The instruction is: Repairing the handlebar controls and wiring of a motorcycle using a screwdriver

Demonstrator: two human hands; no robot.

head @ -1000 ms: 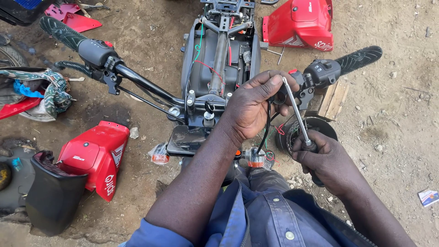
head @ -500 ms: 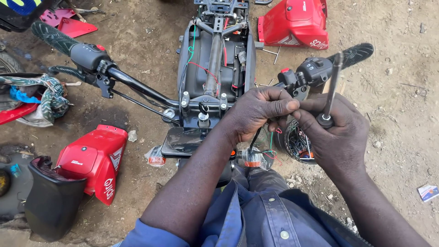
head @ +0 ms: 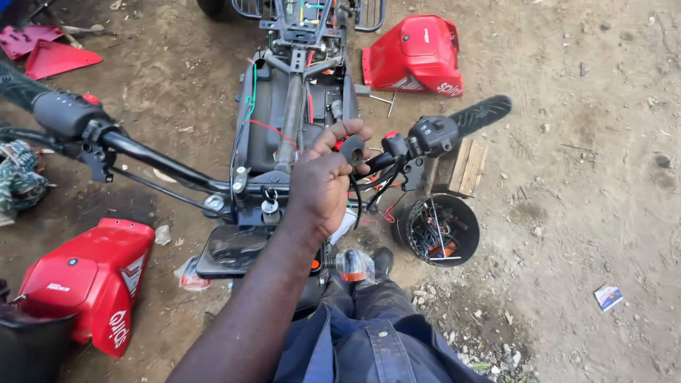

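The left hand [head: 323, 181] reaches forward over the stripped motorcycle frame [head: 294, 106] and rests at the right half of the handlebar [head: 163, 164]. Its fingers [head: 345, 132] are closed around a small round black part [head: 352, 150] at the inner end of the right switch housing [head: 430, 135], with the thumb on the near side. The bare forearm runs back toward the camera above blue work trousers [head: 376, 340]. The right hand is out of view.

The handlebar spans the picture from upper left to right. The left grip [head: 21, 89] and left switch unit [head: 67, 113] sit at the far left; the right grip [head: 481, 113] points up and to the right, just beyond the switch housing. Black cables [head: 376, 188] and red wires hang below the held part.

Surrounding items on the dirt ground [head: 589, 177]:
- A black round tub [head: 438, 228] holding loose wires and small parts stands just below the right switch housing.
- A wooden block [head: 464, 167] lies between the tub and the right grip.
- A red body panel [head: 418, 57] lies beyond the frame, upper right.
- A second red panel [head: 92, 280] lies at lower left, beside a black panel [head: 32, 347].
- A small card [head: 608, 296] lies well apart at lower right.
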